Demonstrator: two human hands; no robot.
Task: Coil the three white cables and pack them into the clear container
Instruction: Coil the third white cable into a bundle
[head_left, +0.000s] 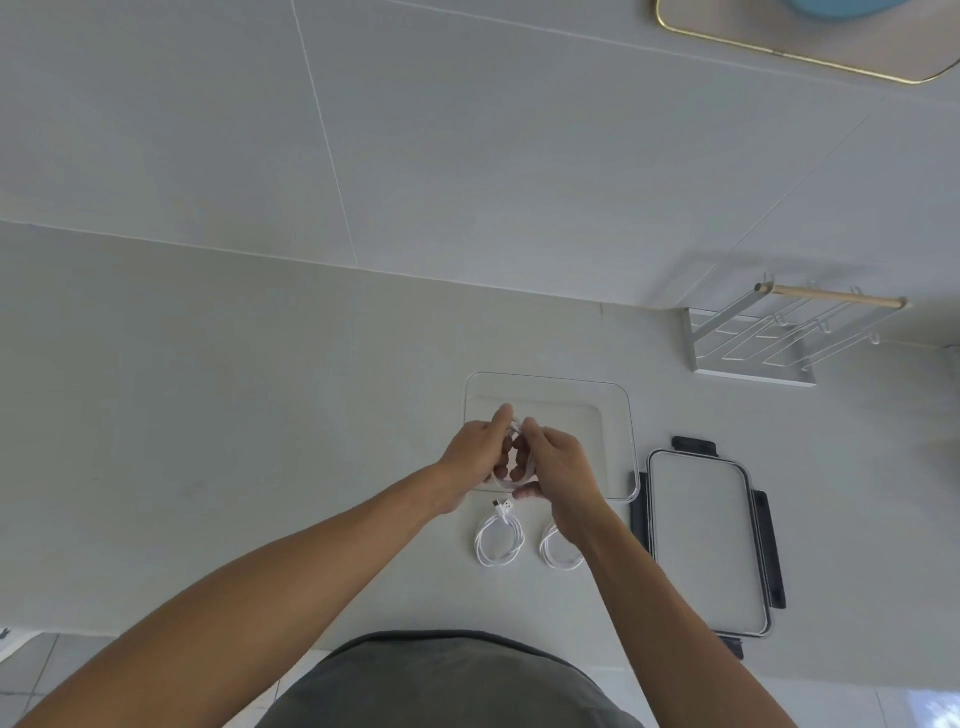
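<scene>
Two of the three white cables are judged already coiled: one coil (498, 540) lies on the desk (260, 415) just in front of the clear container (618, 441), its plug end pointing toward the container's near rim, and a second coil (558, 553) lies just beside it, partly hidden under the right wrist. The third cable (511, 480) is held as a loop between both hands over the near left part of the container. The left hand (475, 447) is curled round the loop from the left, and the right hand (558, 462) is curled round it from the right, with the thumb pressed at the loop's near side. Whether this last coil is finished cannot be told, since much of it is covered by fingers. Nothing is seen resting inside the container, so the packing of all three coils is judged to be left. The container's lid (709, 540) lies on the desk beside the container, toward the right edge, and a white rack (753, 343) stands at the back
</scene>
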